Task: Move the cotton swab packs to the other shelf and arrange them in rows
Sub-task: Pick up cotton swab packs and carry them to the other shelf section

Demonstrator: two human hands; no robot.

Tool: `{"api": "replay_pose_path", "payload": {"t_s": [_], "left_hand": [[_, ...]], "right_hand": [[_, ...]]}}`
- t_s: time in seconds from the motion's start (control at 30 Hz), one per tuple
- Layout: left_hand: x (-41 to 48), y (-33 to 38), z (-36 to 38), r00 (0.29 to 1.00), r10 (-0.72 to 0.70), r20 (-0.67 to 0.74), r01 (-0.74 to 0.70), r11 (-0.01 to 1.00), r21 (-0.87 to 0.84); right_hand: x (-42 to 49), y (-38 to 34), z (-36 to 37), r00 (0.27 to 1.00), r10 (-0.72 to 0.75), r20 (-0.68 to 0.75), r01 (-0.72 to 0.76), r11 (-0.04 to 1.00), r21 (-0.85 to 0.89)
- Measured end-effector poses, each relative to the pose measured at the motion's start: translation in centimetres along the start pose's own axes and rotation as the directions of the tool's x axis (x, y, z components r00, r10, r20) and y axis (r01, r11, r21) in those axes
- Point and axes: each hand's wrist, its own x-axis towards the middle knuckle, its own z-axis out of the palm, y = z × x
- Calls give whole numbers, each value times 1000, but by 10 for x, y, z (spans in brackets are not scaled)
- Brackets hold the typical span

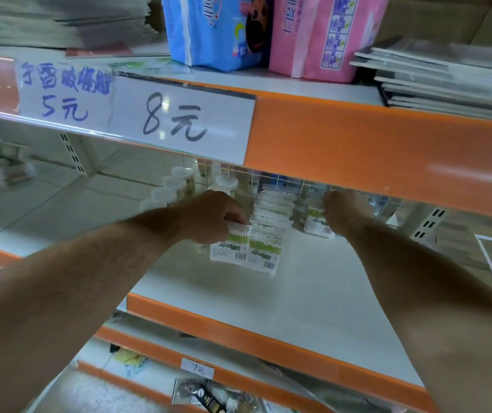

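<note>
1. Nearest the camera, below the white shelf [313, 293], a lower tier shows an orange lip and a small white tag [197, 368] reading "7元"; blurred goods lie beneath it.
2. The white shelf is a smooth, matt metal deck with an orange front edge, largely bare toward its front.
3. Two bare forearms reach in over the white shelf from either side.
4. The left hand [209, 217] is curled closed, fingers pinching the top edge of a cotton swab pack [229, 247]. The pack is flat, clear plastic, rectangular, with a green-and-white label and a barcode; the lettering is too blurred to read.
5. A second pack [264, 251] stands touching the first on its right, upright on the white shelf, heading a row of packs [273, 208] running rearward.
6. The right hand [344, 214] is closed on the top of another pack [316, 225], right of that row.
7. Behind the left hand stand clear round tubs with white lids [167, 192].
8. Above the white shelf, an orange rail carries handwritten cards [176, 120]: "5元" and "8元".
9. Beyond the rail stand soft blue [209, 28] and pink wrapped packages [322, 34].
</note>
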Motion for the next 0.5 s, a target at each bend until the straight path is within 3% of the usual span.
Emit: {"api": "replay_pose_path", "payload": {"t_s": [0.23, 0.4, 0.5], "left_hand": [[0, 19, 0, 999, 54, 4, -54, 998, -20], [15, 48, 2, 986, 163, -27, -163, 987, 8], [34, 72, 10, 964, 264, -31, -261, 963, 60]], "right_hand": [[1, 4, 4, 999, 25, -43, -23, 998, 50], [0, 27, 14, 990, 34, -135, -8, 982, 186], [-15, 40, 3, 992, 25, -120, -13, 995, 102]]}}
